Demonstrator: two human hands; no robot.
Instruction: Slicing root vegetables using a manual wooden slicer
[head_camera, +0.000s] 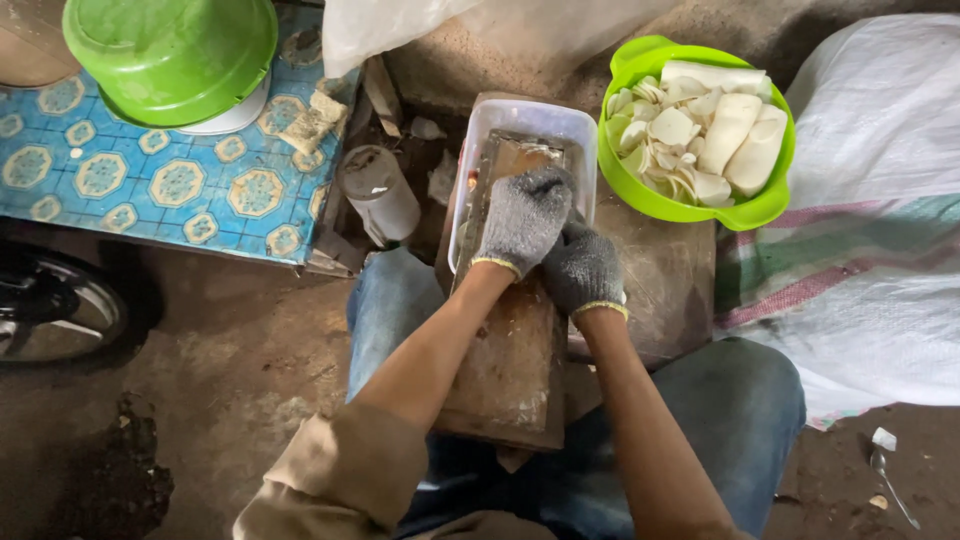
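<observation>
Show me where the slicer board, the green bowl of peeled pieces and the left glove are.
slicer board (505, 370), head view, bare wood below the hands.
green bowl (640, 60), head view, upper left rim.
left glove (522, 220), head view, back of the hand.

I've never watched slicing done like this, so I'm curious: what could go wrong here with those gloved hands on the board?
1. Both the left hand and right hand press close together on the wooden slicer board; a slip could bring fingers onto its blade, with only knit gloves as protection.
2. The board rests tilted between the lap and the clear plastic tub; hard pushing might shift it.
</observation>
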